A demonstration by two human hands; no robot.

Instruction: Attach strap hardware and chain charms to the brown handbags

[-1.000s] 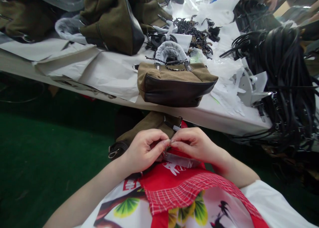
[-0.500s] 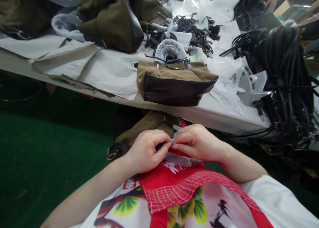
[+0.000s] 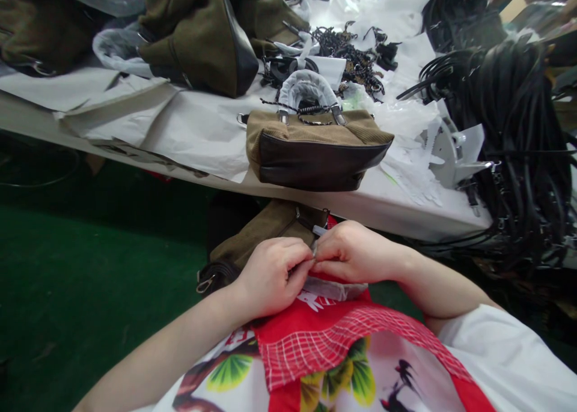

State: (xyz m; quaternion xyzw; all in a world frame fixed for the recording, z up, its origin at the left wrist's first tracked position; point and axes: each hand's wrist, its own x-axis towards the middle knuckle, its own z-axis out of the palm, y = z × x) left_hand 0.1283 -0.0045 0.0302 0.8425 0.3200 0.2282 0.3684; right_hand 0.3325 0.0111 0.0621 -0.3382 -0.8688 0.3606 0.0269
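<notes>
An olive bag with a dark zip lies across my lap, partly covered by my hands. My left hand is closed in a pinch over it, fingertips meeting those of my right hand, also pinched. Between the fingertips is something small and pale, too hidden to name. A strip of translucent wrap shows below my right hand, over the red apron. A coiled dark strap with a metal clasp hangs left of my left hand.
On the white table stands an olive bag with a dark base. Larger olive bags are at the back left. Black cords lie behind; black straps hang in a heap at the right.
Both hands stay pinched together and have shifted only slightly; my right hand is a little higher. The bag on the table has not moved.
</notes>
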